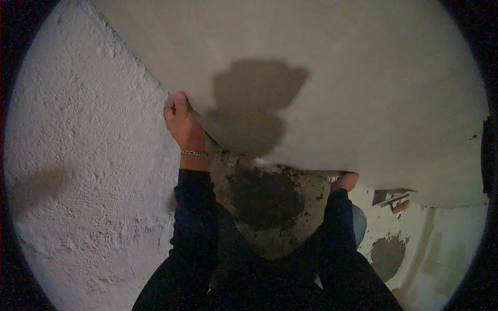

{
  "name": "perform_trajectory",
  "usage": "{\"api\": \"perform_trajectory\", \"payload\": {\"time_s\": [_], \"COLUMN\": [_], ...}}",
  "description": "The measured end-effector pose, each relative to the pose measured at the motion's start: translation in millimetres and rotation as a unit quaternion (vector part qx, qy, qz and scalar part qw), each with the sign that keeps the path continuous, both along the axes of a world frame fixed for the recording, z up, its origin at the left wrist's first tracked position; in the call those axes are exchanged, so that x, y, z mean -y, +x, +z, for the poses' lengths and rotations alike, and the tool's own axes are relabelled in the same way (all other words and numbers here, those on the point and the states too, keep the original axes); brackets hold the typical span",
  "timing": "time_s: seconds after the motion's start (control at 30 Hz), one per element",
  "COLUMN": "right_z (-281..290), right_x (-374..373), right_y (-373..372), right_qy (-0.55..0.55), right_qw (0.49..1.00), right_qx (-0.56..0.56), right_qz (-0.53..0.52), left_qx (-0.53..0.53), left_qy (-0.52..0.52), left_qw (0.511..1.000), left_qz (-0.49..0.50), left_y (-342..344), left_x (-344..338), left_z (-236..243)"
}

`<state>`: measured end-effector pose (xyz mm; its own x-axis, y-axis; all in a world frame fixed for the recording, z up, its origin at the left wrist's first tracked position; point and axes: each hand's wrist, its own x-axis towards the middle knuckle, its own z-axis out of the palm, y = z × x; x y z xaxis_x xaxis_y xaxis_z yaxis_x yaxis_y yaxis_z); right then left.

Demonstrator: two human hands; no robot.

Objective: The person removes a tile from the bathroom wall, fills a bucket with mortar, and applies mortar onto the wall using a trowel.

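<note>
A large, smooth, pale grey-beige board fills the upper part of the view, with a dark shadow on it. My left hand grips its left edge, thumb on the face, close against a rough white wall. A chain bracelet circles that wrist. Farther right, my right hand is curled at the board's lower edge; its fingertips are hidden. Both hands are closed on the board.
Below the board, a dark wet-looking patch lies between my arms, with crumbs around it. At the right, a trowel-like tool with a wooden handle lies beside a grey mortar-like patch on a pale surface.
</note>
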<state>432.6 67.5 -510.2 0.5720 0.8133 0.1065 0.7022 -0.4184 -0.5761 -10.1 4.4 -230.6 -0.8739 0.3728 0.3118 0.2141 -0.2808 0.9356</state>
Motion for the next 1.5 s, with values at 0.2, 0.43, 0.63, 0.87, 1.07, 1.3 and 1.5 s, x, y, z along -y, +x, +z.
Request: {"api": "perform_trajectory", "payload": {"time_s": [0.2, 0.43, 0.63, 0.87, 1.07, 1.3, 1.5], "right_z": [-17, -27, 0, 80, 95, 58, 188], "right_x": [-28, -25, -3, -7, -1, -5, 17], "right_y": [37, 59, -23, -69, -72, -15, -34], "right_qy": [0.106, 0.018, 0.06, 0.081, 0.058, 0.258, 0.273], "right_qw": [0.987, 0.997, 0.991, 0.876, 0.876, 0.932, 0.864], "right_qx": [-0.113, 0.079, -0.083, -0.37, -0.401, -0.227, -0.408], "right_qz": [-0.051, -0.021, -0.089, -0.3, -0.262, -0.114, -0.113], "left_qx": [-0.046, -0.102, -0.157, -0.611, -0.412, -0.074, 0.025], "left_qy": [-0.005, -0.105, -0.106, -0.293, -0.295, -0.02, -0.211], "left_qw": [0.999, 0.988, 0.982, 0.717, 0.854, 0.992, 0.977], "left_qz": [-0.012, 0.059, -0.009, 0.161, 0.114, -0.098, -0.024], "left_y": [10, 23, -65, -116, -108, 7, 54], "left_x": [-13, -24, 8, 29, 15, -10, -11], "left_z": [0, -4, -66, -61, -42, -61, -116]}}
